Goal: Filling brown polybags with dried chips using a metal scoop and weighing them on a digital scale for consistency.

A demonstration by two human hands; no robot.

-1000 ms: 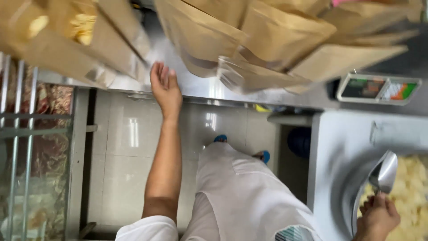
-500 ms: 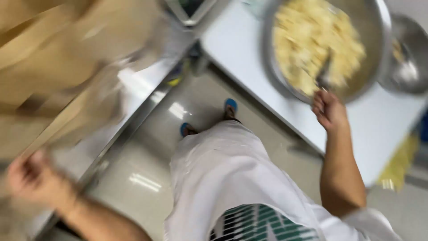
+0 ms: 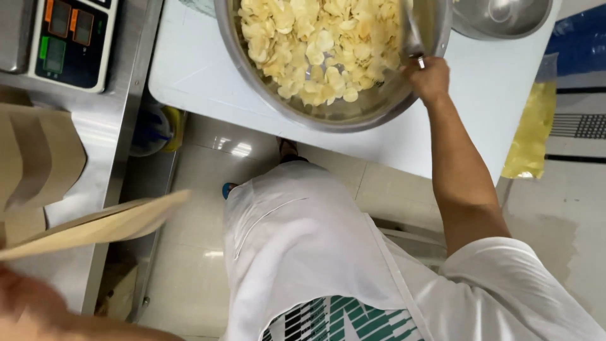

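A scoop in the bowl of chips is clasped by the right hand; a paper bag is held by the left hand, its grip blurred.

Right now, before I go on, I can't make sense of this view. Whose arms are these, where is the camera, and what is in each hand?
The one camera sits on a person's head and looks straight down, so you see their white apron and the tiled floor between two counters. There is no machine, only two bare hands. The right hand reaches to a white table and grips a metal scoop standing in a big steel bowl of pale chips. A second, smaller steel bowl stands beside it. The left hand is blurred at the bottom left corner and holds a flat brown paper bag. On the steel counter at left lie more brown bags and a weighing scale.
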